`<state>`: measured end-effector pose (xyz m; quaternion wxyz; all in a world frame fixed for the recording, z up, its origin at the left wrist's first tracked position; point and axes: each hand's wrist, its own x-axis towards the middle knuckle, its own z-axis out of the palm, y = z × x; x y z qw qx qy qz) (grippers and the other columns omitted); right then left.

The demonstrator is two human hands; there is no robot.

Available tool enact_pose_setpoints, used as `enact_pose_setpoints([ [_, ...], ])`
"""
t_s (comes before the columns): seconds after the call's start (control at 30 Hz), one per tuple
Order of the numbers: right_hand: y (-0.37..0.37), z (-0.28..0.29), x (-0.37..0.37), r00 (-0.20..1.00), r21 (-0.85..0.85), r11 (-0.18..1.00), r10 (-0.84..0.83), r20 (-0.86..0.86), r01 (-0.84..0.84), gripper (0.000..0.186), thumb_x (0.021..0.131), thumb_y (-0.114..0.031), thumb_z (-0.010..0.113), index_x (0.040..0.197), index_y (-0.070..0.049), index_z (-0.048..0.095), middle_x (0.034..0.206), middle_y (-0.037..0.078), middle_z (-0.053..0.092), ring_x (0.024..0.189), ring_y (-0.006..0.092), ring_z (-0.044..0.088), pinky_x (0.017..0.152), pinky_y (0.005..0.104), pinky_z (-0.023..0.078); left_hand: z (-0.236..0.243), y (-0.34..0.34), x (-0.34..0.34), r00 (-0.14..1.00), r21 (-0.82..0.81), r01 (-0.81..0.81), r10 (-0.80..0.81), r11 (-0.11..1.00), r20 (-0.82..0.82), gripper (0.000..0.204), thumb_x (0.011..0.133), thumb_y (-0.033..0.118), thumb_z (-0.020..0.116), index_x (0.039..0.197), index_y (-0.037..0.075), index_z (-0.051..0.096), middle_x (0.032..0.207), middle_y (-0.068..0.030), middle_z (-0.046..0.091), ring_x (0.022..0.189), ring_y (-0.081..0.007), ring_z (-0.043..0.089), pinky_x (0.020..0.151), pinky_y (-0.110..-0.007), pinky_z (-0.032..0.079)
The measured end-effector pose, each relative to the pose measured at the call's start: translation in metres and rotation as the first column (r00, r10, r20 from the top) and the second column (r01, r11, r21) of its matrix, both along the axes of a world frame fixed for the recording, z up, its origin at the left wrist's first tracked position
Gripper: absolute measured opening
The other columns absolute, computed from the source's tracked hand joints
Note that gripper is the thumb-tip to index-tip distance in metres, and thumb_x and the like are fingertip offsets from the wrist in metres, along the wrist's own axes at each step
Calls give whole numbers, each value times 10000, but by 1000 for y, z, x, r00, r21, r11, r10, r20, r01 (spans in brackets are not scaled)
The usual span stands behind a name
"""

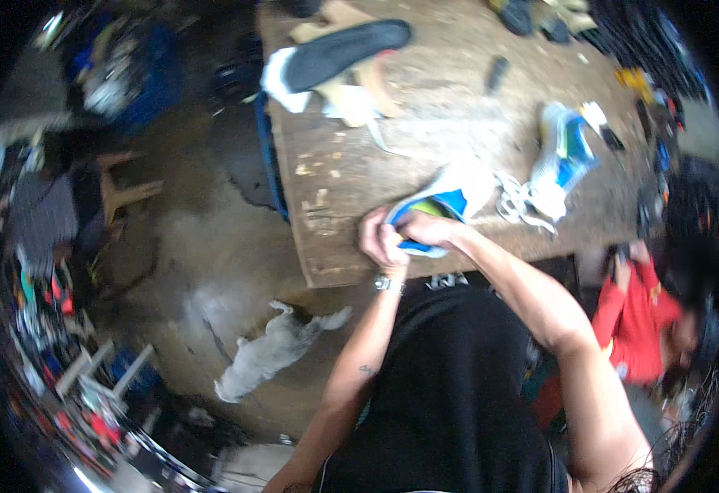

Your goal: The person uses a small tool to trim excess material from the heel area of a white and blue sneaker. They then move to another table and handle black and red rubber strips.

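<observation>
A white sneaker [470,185] with blue lining and a yellow-green inside lies at the near part of the wooden table [433,107]. My left hand [381,240] is closed around its heel end. Through the shoe's opening reaches my right hand [427,231]; its fingers are hidden inside, so I cannot make out whether they hold anything. To the right rests a second sneaker [552,160], white and blue, apart from both hands. Loose white laces [517,200] lie between the two shoes.
A black sole-shaped piece [347,55] lies on tan and white pieces at the table's far left. A small dark object [497,74] sits farther back. On the floor at left lies a light-furred animal [269,352]. A person in red [635,320] is at right.
</observation>
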<state>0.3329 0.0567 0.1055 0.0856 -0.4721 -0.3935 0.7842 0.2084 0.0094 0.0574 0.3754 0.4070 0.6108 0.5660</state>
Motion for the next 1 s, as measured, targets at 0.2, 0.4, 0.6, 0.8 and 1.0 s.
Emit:
enact_pose_setpoints([
  [0.2,18,4,2,897,-19,930,360,257,-367,271,1015,-174,478,1097,17,651,1060,139,687,985,204,599,911,394,477,16,-3,-3,991,-20,-36,33,999,-132,442,923,451,537,938,20,632,911,-221,627,861,-415,600,775,-472,474],
  [0.4,29,0,5,782,-65,870,471,409,-489,420,1039,-259,418,1199,61,639,1233,145,666,1088,214,592,982,377,452,19,-8,-1,982,-82,-57,41,995,-183,406,936,384,568,1078,8,620,1085,-209,630,1056,-388,584,947,-455,441],
  [0.6,14,-7,19,757,186,862,288,586,-472,361,908,-203,610,1129,80,646,1081,136,698,976,204,626,894,365,492,24,-43,6,995,-297,17,-45,955,-89,485,963,357,579,1289,0,534,1218,-239,575,1170,-413,540,1000,-474,430],
  [0.8,-11,-74,45,-31,-24,-37,198,980,-999,258,827,-93,507,914,83,676,1014,287,692,996,435,655,875,455,512,43,-67,3,921,-450,315,-383,836,-66,647,885,321,613,1379,-51,423,1372,-281,456,1309,-422,432,1106,-484,368],
  [1.0,3,-127,68,535,473,406,49,843,-782,300,942,-156,451,947,69,649,1004,258,691,948,397,658,810,469,509,42,-48,-2,927,-527,313,-375,790,-13,662,817,283,631,1339,-64,418,1248,-285,486,1187,-422,491,1010,-497,422],
])
